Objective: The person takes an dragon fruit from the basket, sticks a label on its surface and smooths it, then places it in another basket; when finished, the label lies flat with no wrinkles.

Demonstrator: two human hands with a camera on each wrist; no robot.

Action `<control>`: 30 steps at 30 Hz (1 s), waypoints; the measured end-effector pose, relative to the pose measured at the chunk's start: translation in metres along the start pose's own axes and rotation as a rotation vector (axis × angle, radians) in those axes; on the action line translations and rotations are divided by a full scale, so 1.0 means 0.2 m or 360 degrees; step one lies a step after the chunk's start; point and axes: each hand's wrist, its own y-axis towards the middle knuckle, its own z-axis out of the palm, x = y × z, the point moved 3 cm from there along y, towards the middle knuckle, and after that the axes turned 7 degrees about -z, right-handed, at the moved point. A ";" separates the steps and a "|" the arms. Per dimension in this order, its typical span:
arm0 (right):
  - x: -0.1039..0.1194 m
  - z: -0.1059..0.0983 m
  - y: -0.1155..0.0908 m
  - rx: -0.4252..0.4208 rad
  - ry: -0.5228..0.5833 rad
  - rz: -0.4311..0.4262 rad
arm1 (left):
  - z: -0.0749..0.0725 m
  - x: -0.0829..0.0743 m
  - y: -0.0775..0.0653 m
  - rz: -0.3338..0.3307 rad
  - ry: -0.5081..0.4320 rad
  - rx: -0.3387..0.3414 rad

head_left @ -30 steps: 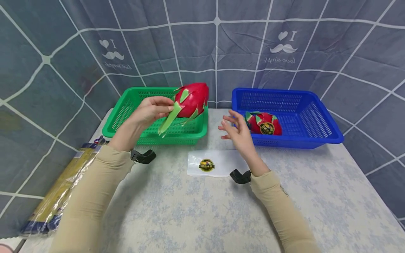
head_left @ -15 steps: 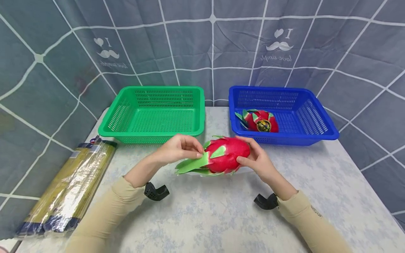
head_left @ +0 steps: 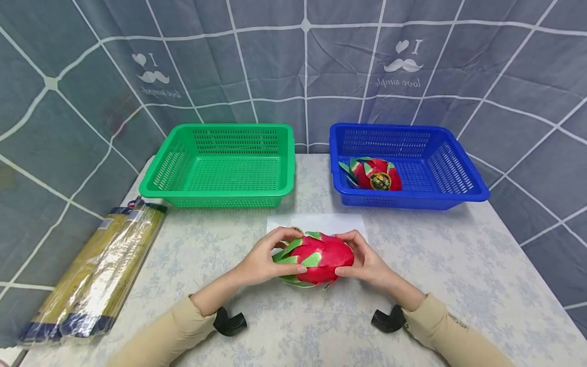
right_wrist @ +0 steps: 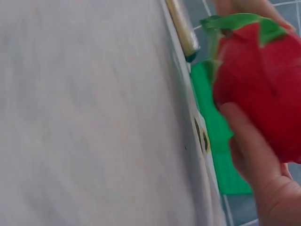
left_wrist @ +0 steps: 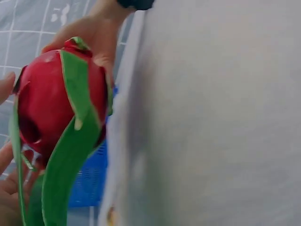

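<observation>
Between both hands a red dragon fruit (head_left: 323, 257) with green scales is held low over the table, lying sideways. My left hand (head_left: 266, 262) grips its leafy end, thumb in front and fingers behind. At the rounded end, my right hand (head_left: 367, 265) holds it in the same way. The left wrist view shows the dragon fruit (left_wrist: 44, 103) with its long green scales close up. In the right wrist view a thumb presses the red skin of the dragon fruit (right_wrist: 263, 80). Behind the fruit lies a white sheet (head_left: 330, 222); its round black-and-yellow sticker (head_left: 296, 230) is mostly hidden.
A green basket (head_left: 215, 194) stands at the back left. Inside the blue basket (head_left: 412, 199) at the back right is another dragon fruit (head_left: 362, 176) bearing a round sticker. Plastic-wrapped yellow packs (head_left: 101, 270) lie along the left edge. A tiled-pattern curtain (head_left: 275, 66) backs the table.
The dragon fruit came from over the green basket down to the table's middle. My right hand took hold of its rounded end, and my left hand moved from a scale to gripping the body.
</observation>
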 end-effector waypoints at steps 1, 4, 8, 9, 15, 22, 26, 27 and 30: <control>-0.01 0.00 0.00 0.0028 0.0008 -0.0008 | 0.01 0.02 -0.01 -0.0020 0.0000 -0.0001; -0.05 0.01 -0.01 0.0108 0.0024 -0.0035 | 0.03 0.06 -0.05 -0.0036 0.0010 -0.0012; -0.06 0.03 -0.01 0.0173 -0.0043 -0.0053 | 0.04 0.09 -0.07 0.0007 -0.0007 -0.0011; -0.06 0.03 -0.01 0.0172 -0.0102 -0.0053 | 0.04 0.10 -0.07 0.0014 -0.0016 -0.0002; -0.04 0.02 -0.01 0.0192 -0.0624 0.0054 | 0.02 0.14 -0.06 -0.0006 -0.0158 0.0120; -0.04 0.00 -0.01 0.0270 -0.0669 0.0141 | 0.01 0.15 -0.05 -0.0118 -0.0185 0.0189; -0.03 -0.03 -0.01 0.0311 -0.0607 0.0113 | 0.00 0.16 -0.05 -0.0071 -0.0158 0.0206; -0.03 -0.03 -0.01 0.0322 -0.0592 0.0103 | -0.01 0.15 -0.05 -0.0052 -0.0147 0.0214; -0.01 -0.06 -0.01 0.0350 -0.0556 0.0115 | -0.06 0.14 -0.04 0.0007 -0.0114 0.0236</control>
